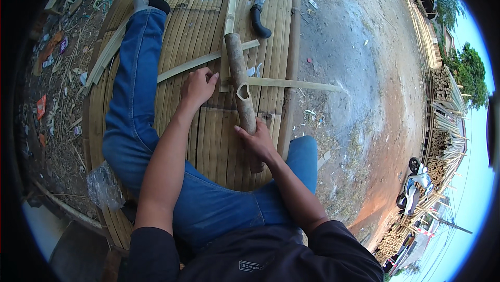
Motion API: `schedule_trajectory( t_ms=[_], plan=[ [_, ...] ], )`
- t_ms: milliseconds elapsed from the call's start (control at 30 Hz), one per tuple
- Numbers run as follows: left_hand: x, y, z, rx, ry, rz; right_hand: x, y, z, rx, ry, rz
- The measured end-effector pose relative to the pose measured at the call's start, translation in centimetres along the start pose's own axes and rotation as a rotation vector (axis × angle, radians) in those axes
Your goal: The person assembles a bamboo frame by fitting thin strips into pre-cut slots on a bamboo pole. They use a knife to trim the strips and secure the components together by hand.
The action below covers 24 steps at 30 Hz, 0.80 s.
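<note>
My right hand (257, 140) is wrapped round the lower part of a brown bamboo tube (238, 63). The tube slants over the slatted bamboo platform between my legs, and a notch with a pale cut rim opens near its middle. To the left of the tube, apart from it, is my left hand (199, 87). Its fingers are curled in toward the thumb; whatever they hold, if anything, is hidden. Just beyond that hand a split bamboo strip (195, 66) lies across the slats. Another thin strip (297, 83) sticks out rightward from behind the tube.
A machete (259, 19) with a dark curved handle lies at the platform's far end, near more bamboo strips (233, 1). My left leg (136, 73) stretches along the left side. Litter covers the ground at left; a scooter (414, 185) and stacked poles (441, 85) stand far right.
</note>
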<state>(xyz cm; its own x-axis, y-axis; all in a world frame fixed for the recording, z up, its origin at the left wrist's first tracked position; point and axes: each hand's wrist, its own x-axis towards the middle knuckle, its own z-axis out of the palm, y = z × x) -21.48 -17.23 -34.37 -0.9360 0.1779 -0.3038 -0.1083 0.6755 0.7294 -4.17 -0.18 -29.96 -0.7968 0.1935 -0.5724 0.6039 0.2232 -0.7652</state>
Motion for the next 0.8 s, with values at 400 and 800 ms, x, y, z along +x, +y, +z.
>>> schedule_trajectory(
  t_ms=[400,800],
  plan=[
    [0.0,0.4,0.9,-0.272,-0.090,-0.008,0.3,-0.2,-0.5,-0.011,-0.027,0.013],
    [0.4,0.0,0.8,-0.350,-0.157,-0.045,-0.2,-0.3,-0.4,-0.085,0.065,-0.062]
  ],
)
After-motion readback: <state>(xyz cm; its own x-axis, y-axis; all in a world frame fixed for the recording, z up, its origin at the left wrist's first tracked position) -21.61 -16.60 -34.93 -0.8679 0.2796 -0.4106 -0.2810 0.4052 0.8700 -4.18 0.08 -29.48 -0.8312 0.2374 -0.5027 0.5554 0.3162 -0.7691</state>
